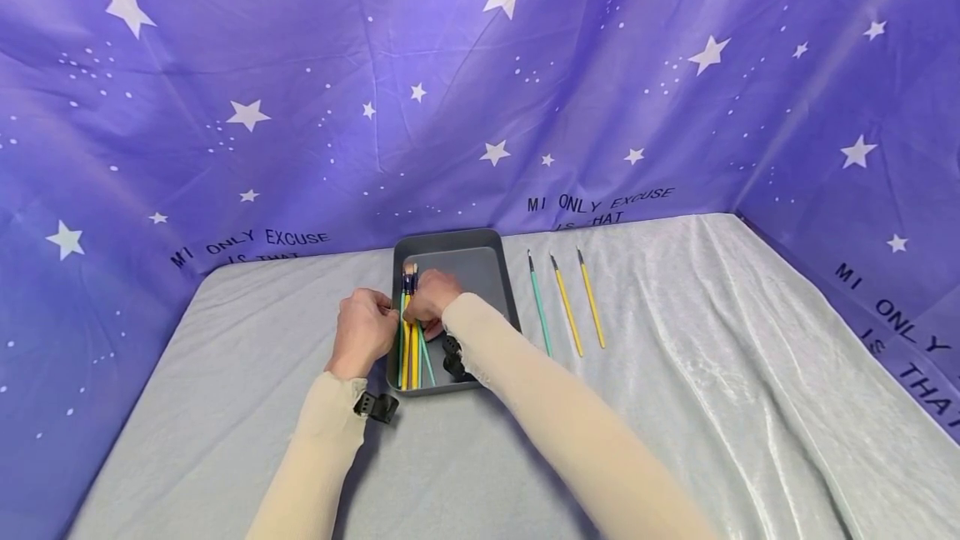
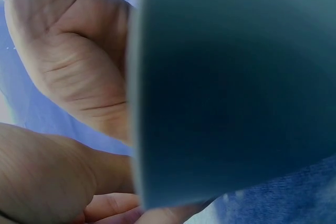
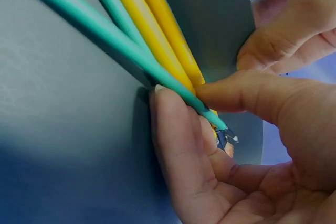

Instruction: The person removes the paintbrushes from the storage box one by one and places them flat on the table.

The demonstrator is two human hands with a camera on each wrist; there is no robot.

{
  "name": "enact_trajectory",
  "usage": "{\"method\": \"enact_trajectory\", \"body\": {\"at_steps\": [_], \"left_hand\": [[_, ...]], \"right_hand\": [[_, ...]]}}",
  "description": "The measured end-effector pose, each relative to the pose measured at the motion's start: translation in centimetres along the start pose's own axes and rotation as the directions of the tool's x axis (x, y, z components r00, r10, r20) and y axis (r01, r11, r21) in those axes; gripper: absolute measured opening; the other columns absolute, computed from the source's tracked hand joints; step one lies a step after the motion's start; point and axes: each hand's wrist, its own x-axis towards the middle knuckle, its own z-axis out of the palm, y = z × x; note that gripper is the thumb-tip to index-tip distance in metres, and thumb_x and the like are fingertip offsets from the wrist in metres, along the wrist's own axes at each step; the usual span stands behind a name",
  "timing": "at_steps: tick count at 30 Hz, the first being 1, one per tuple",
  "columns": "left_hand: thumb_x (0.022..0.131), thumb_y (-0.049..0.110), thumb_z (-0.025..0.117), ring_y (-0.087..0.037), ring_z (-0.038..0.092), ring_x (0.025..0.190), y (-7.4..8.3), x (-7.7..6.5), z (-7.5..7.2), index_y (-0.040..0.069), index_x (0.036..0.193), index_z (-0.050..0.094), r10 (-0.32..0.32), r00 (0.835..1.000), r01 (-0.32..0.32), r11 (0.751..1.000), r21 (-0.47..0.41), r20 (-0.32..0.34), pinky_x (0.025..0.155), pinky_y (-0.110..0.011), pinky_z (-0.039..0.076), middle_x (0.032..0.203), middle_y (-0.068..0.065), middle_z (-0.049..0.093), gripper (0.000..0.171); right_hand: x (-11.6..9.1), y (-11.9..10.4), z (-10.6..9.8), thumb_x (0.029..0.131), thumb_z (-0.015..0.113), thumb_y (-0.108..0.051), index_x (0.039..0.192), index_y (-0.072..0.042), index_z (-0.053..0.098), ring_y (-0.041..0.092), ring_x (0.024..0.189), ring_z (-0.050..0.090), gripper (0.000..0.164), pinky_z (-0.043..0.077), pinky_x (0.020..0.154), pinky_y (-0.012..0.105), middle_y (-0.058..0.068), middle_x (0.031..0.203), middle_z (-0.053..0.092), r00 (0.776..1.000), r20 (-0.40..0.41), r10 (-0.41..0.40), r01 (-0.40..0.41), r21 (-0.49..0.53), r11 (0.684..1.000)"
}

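Observation:
A dark grey tray (image 1: 450,238) lies on the table with several teal and yellow paintbrushes (image 1: 416,357) along its left side, bristles toward the far end. My right hand (image 1: 435,298) reaches into the tray and pinches a teal paintbrush (image 3: 121,45) between thumb and fingers. That brush slants across yellow ones (image 3: 157,30) beside it. At the tray's left wall, my left hand (image 1: 365,327) grips the rim between thumb and fingers. In the left wrist view the tray wall (image 2: 236,87) hides much of both hands.
Right of the tray, a teal paintbrush (image 1: 539,307) and two yellow paintbrushes (image 1: 566,307) lie apart, side by side. A pale grey cloth (image 1: 712,407) covers the table. Purple star-printed curtains (image 1: 420,40) stand behind and at the sides.

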Motion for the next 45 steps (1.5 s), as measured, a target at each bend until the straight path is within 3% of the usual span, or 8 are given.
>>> {"method": "enact_trajectory", "body": {"at_steps": [6,14,19,23,27,34,45], "left_hand": [[0.090,0.005,0.061,-0.020,0.066,0.067,-0.1,0.0,-0.1,-0.003,0.097,0.076,0.003,1.000,-0.003,1.000,-0.008,0.004,0.057,-0.029,0.051,0.080,-0.013,0.074,0.018],[0.093,0.006,0.063,-0.021,0.068,0.068,0.1,-0.1,0.0,-0.004,0.100,0.076,-0.023,1.000,0.023,1.000,-0.013,0.014,0.057,-0.030,0.052,0.083,-0.015,0.074,0.018],[0.093,0.007,0.063,-0.022,0.068,0.070,0.1,0.0,0.0,-0.004,0.100,0.076,-0.023,1.000,0.023,1.000,-0.012,0.009,0.059,-0.032,0.053,0.084,-0.014,0.075,0.018],[0.093,0.006,0.063,-0.022,0.069,0.071,0.1,0.0,0.0,-0.004,0.101,0.076,-0.023,1.000,0.024,1.000,-0.017,0.009,0.060,-0.033,0.054,0.086,-0.015,0.075,0.019],[0.093,0.006,0.063,-0.022,0.069,0.070,0.1,0.0,0.0,-0.004,0.102,0.076,-0.028,1.000,0.028,0.999,-0.019,0.009,0.060,-0.034,0.055,0.087,-0.016,0.075,0.019],[0.092,0.006,0.063,-0.022,0.068,0.069,0.1,-0.1,0.0,-0.004,0.100,0.076,-0.013,1.000,0.013,1.000,-0.011,-0.003,0.061,-0.033,0.055,0.085,-0.015,0.075,0.018],[0.092,0.005,0.063,-0.021,0.067,0.065,0.1,-0.2,0.0,-0.004,0.099,0.077,-0.002,1.000,0.002,1.000,-0.013,-0.012,0.058,-0.032,0.053,0.083,-0.014,0.075,0.017]], "right_hand": [[0.1,0.3,-0.1,0.088,0.072,-0.003,0.069,-0.002,0.058,0.015,0.042,0.061,0.023,0.062,0.061,0.034,0.006,0.052,0.058,1.000,0.022,-0.020,0.018,0.076,0.997],[-0.9,0.8,-1.3,0.088,0.068,0.003,0.073,-0.001,0.056,0.013,0.043,0.060,0.020,0.063,0.072,0.040,0.006,0.057,0.057,0.996,0.035,-0.085,0.075,0.213,0.974],[-1.6,1.3,-2.4,0.091,0.067,0.001,0.082,0.010,0.067,0.012,0.046,0.061,0.013,0.062,0.077,0.044,0.005,0.059,0.059,0.987,0.031,-0.158,0.146,0.247,0.958],[-2.3,1.7,-3.4,0.092,0.068,-0.001,0.092,0.012,0.071,0.011,0.048,0.062,0.013,0.063,0.074,0.041,0.009,0.065,0.065,0.981,0.016,-0.191,0.179,0.282,0.943],[-2.8,2.3,-4.3,0.092,0.069,-0.002,0.094,0.007,0.070,0.012,0.053,0.064,0.009,0.063,0.067,0.033,0.020,0.083,0.073,0.981,0.004,-0.195,0.184,0.317,0.930],[-3.2,3.7,-5.6,0.091,0.070,-0.003,0.095,0.006,0.072,0.013,0.061,0.066,0.009,0.061,0.064,0.027,0.029,0.109,0.072,0.976,-0.023,-0.216,0.210,0.343,0.916],[-3.7,5.8,-6.8,0.091,0.071,-0.004,0.094,0.003,0.070,0.010,0.061,0.066,0.008,0.062,0.065,0.027,0.027,0.104,0.074,0.980,-0.079,-0.185,0.201,0.369,0.907]]}}
